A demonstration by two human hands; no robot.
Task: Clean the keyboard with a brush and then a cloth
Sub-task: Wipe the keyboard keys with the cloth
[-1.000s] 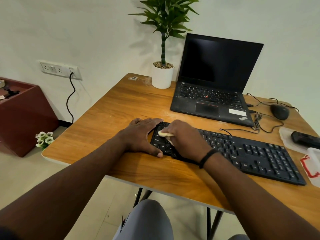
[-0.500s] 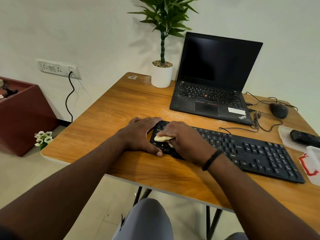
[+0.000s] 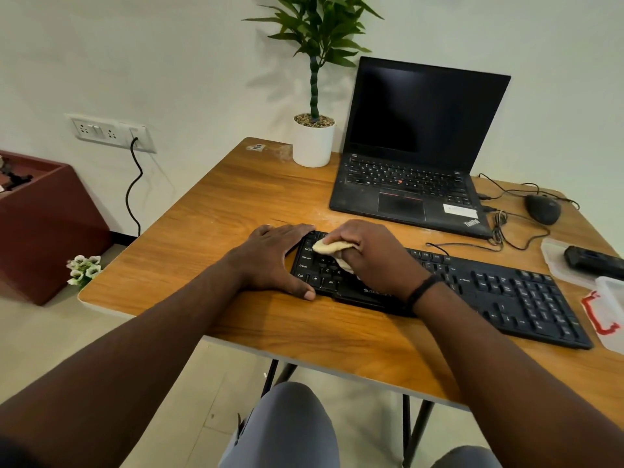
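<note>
A black keyboard point(image 3: 499, 295) lies across the wooden desk point(image 3: 236, 204) in front of me. My right hand point(image 3: 374, 255) grips a small cream cloth point(image 3: 329, 248) and holds it on the keys at the keyboard's left end. My left hand point(image 3: 273, 258) rests flat on the desk against the keyboard's left edge, fingers along its far corner and thumb at its near corner. A black band sits on my right wrist. I see no brush.
An open black laptop point(image 3: 415, 163) stands behind the keyboard, a potted plant point(image 3: 314, 140) to its left. At the right are a mouse point(image 3: 543, 209) with cables, a dark object point(image 3: 592, 261) on a clear lid and a plastic container point(image 3: 611, 312).
My right hand has drawn the cloth slightly back and lifted its front, so more cloth shows. The left hand stays against the keyboard's left end.
</note>
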